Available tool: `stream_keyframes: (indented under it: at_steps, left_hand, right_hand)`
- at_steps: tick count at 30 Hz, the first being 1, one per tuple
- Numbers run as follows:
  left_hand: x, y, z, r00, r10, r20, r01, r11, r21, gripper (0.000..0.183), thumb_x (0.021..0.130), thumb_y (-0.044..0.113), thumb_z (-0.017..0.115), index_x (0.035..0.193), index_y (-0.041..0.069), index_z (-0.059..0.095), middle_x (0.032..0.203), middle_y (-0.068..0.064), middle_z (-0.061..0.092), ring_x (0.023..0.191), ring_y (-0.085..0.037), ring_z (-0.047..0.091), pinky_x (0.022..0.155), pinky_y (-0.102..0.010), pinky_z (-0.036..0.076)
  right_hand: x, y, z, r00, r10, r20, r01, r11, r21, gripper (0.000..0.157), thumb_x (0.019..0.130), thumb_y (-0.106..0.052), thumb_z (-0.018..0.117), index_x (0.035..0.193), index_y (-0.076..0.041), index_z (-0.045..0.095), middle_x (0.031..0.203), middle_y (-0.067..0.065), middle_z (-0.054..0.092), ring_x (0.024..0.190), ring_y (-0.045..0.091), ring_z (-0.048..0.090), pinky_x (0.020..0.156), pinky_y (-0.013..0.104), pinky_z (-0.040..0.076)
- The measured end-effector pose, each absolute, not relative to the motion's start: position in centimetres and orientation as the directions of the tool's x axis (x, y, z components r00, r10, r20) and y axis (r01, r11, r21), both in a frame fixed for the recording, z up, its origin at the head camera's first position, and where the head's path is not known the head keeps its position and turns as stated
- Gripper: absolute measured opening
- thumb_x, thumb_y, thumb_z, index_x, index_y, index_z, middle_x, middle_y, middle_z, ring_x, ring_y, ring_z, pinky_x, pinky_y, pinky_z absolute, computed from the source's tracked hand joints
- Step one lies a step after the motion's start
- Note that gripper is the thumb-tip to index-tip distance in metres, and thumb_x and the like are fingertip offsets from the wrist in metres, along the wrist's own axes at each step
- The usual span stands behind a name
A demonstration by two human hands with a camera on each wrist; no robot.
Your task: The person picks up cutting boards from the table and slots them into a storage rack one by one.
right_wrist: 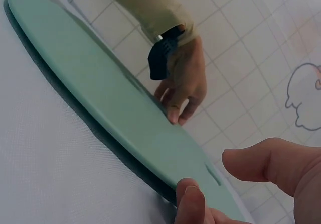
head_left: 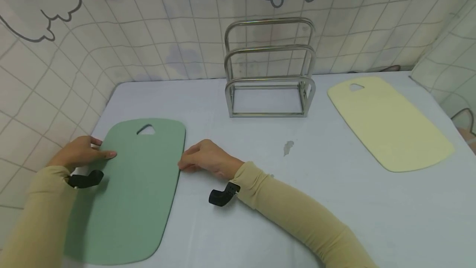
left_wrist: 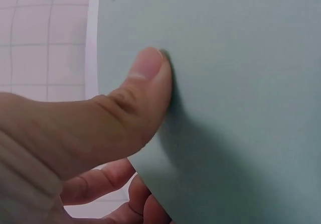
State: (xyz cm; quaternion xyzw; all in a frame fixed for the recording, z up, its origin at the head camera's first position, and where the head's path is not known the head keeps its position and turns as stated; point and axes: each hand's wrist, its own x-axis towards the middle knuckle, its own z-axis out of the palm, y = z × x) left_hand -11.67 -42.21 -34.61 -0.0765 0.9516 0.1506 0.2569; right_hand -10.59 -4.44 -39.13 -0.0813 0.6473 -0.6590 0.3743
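A green cutting board (head_left: 137, 202) with a handle hole lies on the left part of the table. My left hand (head_left: 79, 152) holds its left edge, the thumb (left_wrist: 150, 73) on the top face and the other fingers (left_wrist: 100, 184) around the edge, partly hidden beneath. At the opposite edge, the fingertips of my right hand (head_left: 210, 158) touch the board's side. In the right wrist view the right thumb (right_wrist: 256, 158) stands apart from the board, above it. Along the near right side, that view shows a dark shadow strip under the board's rim.
A metal rack (head_left: 265, 115) with upright loops stands at the back middle of the white table (head_left: 238, 235). To the right lies a pale yellow cutting board (head_left: 394, 127). A small grey mark (head_left: 288, 147) shows on the tabletop. Checked cloth (head_left: 178, 24) hangs behind and at the sides.
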Motion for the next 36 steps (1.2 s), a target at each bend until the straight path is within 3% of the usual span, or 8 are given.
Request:
stream_keyframes:
  at_steps: [9,25,32,36]
  left_hand:
    - [-11.4,-42.7,-34.7,-0.826,-0.063,-0.560,-0.299,0.891,0.341,0.104,0.096,0.056,0.067,0.150,-0.021,0.023,0.152,-0.052,0.019,0.138,-0.068,0.025,0.110,-0.077,0.032]
    - [-11.2,-42.4,-34.6,-0.855,-0.055,-0.516,-0.245,0.919,0.308,0.100,0.098,0.055,0.064,0.147,-0.024,0.028,0.148,-0.049,0.031,0.134,-0.065,0.034,0.108,-0.075,0.037]
    - [-11.1,-42.4,-34.6,-0.875,-0.041,-0.482,-0.214,0.926,0.311,0.098,0.100,0.053,0.063,0.145,-0.026,0.029,0.143,-0.047,0.036,0.128,-0.061,0.040,0.105,-0.073,0.039]
    - [-11.0,-42.4,-34.6,-0.876,-0.049,-0.479,-0.227,0.919,0.321,0.100,0.098,0.056,0.063,0.147,-0.023,0.027,0.145,-0.045,0.035,0.129,-0.061,0.039,0.105,-0.074,0.038]
  right_hand:
    - [-10.0,-4.9,-39.5,-0.782,-0.527,-0.331,0.296,0.153,-0.943,0.022,0.083,-0.005,0.078,0.105,-0.001,0.073,0.085,-0.002,0.071,0.073,0.009,0.066,0.070,0.019,0.054]
    - [-9.5,-5.4,-39.7,-0.860,-0.446,-0.248,0.144,0.253,-0.957,0.022,0.082,-0.014,0.083,0.102,-0.011,0.075,0.092,-0.003,0.078,0.083,0.001,0.067,0.077,0.014,0.052]
    - [-9.2,-5.8,-39.8,-0.859,-0.448,-0.248,0.209,0.134,-0.969,0.025,0.083,-0.006,0.083,0.105,-0.005,0.072,0.097,0.003,0.077,0.076,0.008,0.072,0.072,0.024,0.064]
    - [-9.1,-5.8,-39.9,-0.864,-0.436,-0.252,0.219,0.125,-0.968,0.030,0.082,-0.006,0.083,0.110,-0.004,0.071,0.101,0.005,0.077,0.078,0.009,0.074,0.072,0.025,0.064]
